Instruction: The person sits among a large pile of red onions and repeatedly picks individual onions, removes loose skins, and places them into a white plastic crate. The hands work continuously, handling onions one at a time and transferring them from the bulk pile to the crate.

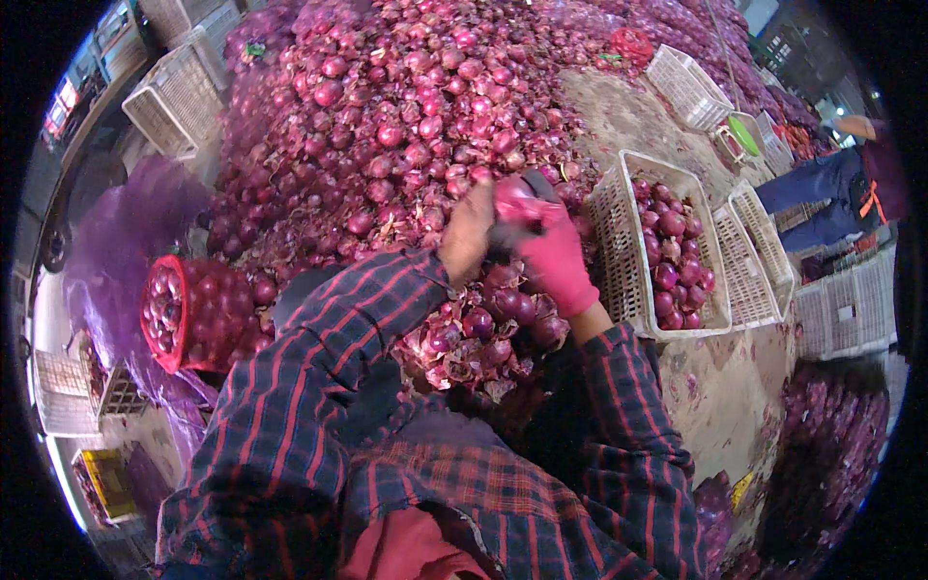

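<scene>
Both hands are close together in front of me, above a large heap of red onions (428, 127). My left hand (466, 230) is bare, its fingers pointing forward; the inner side is blurred, so its hold cannot be made out. My right hand (557, 257) wears a pink glove with dark patches and curls around a red onion (513, 199), partly hidden and blurred by motion. Nearer my body, below the hands, lies a smaller pile of onions (478, 322) with loose papery skins. Just right of the gloved hand stands a white plastic crate (616, 246) partly filled with onions.
More white crates (747, 261) stand beyond the filled one. At left are a red mesh sack (210, 312) of onions, purple netting (130, 225) and a crate (177, 94). A person (819, 196) stands at far right, near a scale with a green top (743, 135).
</scene>
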Motion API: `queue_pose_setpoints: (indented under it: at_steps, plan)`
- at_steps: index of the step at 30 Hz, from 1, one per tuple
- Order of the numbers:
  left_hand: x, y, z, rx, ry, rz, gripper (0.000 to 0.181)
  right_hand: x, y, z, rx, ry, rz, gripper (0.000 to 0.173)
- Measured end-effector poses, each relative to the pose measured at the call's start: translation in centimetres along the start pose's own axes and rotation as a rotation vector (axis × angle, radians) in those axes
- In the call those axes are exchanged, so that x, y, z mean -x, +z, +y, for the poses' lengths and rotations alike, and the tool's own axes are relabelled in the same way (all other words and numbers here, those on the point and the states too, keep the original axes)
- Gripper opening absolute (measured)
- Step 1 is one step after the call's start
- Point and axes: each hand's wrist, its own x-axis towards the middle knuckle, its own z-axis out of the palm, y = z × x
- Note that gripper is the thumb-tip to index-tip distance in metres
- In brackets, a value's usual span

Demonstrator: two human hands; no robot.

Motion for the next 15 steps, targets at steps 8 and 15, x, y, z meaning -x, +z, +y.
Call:
queue_pose_setpoints:
  at_steps: [8,15]
  plan:
    - [4.5,-6.6,4.3,-0.557,0.346,-1.090,0.044,-0.9,-10.9,7.0,-0.723,0.358,0.230,0.047]
    - [-6.4,-17.0,-2.1,-0.791,-0.017,-0.814,0.059,-4.4,-26.3,18.3,-0.230,0.384,0.424,0.045]
